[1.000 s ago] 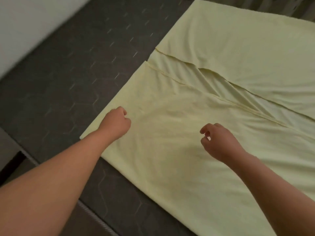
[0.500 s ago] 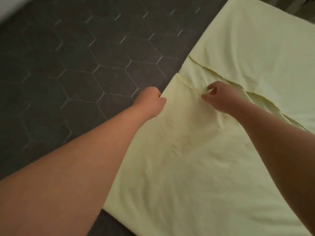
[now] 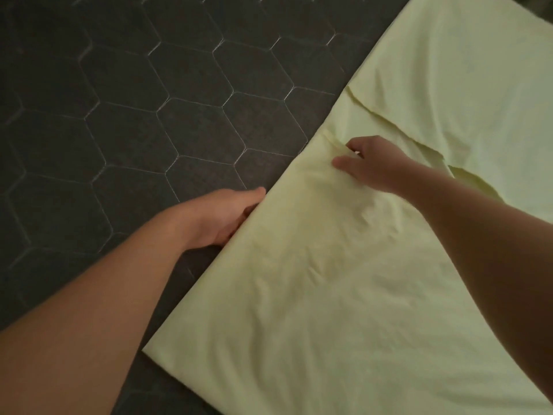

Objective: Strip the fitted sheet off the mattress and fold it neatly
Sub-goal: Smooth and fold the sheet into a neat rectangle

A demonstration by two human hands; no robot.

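The pale yellow fitted sheet [image 3: 329, 295] is off its corners and lies flat in layers on top of the dark grey quilted mattress [image 3: 134, 115], whose cover is stitched in a pattern of large hexagons. The sheet fills the right and lower part of the view. Its straight left edge runs on a slant from the bottom centre up toward the top right, and bare mattress shows all along its left side. Near the upper right, two further layer edges cross the cloth in uneven, slightly lifted lines, one stepped behind the other. Soft creases spread over the middle of the top layer.

The left hand [image 3: 227, 214] sits at the sheet's left edge, about halfway up. Its thumb lies along the edge while its fingers curl under the cloth, grasping that edge. The wrist rests on the mattress.

The right hand [image 3: 374, 164] is on top of the sheet near the upper corner of the top layer, just below a short raised hem. Its thumb stretches flat over the cloth and its forefinger bends down toward the hem. The hand is blurred, so I cannot tell whether any cloth is pinched between them.

Both bare forearms reach in from the lower corners of the view.
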